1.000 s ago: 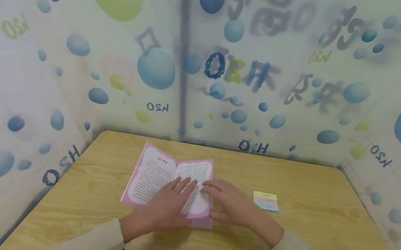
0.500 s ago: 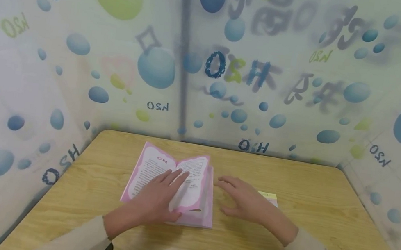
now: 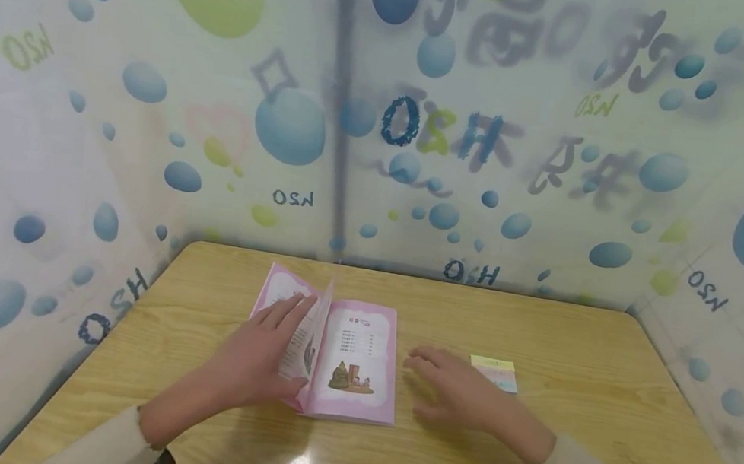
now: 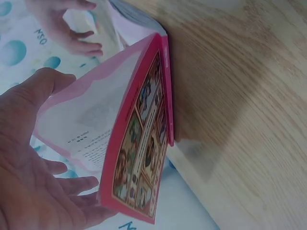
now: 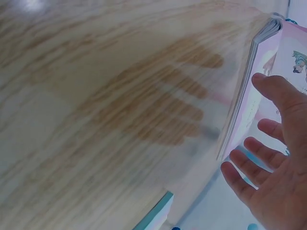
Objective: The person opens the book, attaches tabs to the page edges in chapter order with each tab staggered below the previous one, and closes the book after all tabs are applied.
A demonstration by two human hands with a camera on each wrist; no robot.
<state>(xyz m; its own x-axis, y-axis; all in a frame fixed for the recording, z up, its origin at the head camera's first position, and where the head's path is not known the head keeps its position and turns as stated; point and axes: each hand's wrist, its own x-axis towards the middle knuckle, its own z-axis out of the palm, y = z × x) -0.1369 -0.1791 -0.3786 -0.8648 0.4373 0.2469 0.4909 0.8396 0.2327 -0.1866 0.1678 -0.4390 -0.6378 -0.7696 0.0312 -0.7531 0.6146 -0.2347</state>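
Note:
A pink-bordered book lies on the wooden table, its right page showing a short list above a small drawing. My left hand, fingers extended, lies against a turned leaf that stands up near the spine. In the left wrist view the thumb touches the edge of a page, and the red, picture-covered cover is lifted off the table. My right hand hovers to the right of the book, fingers loosely spread and holding nothing. The right wrist view shows that hand beside the book's page edges.
A pad of sticky notes in yellow, pink and blue lies just beyond my right hand. Wood-grained tabletop surrounds the book. Bubble-patterned curtain walls close in the table's back and both sides.
My left hand has moved left, carrying leaves over from the right side and uncovering the list page. My right hand has drawn off the book to the right.

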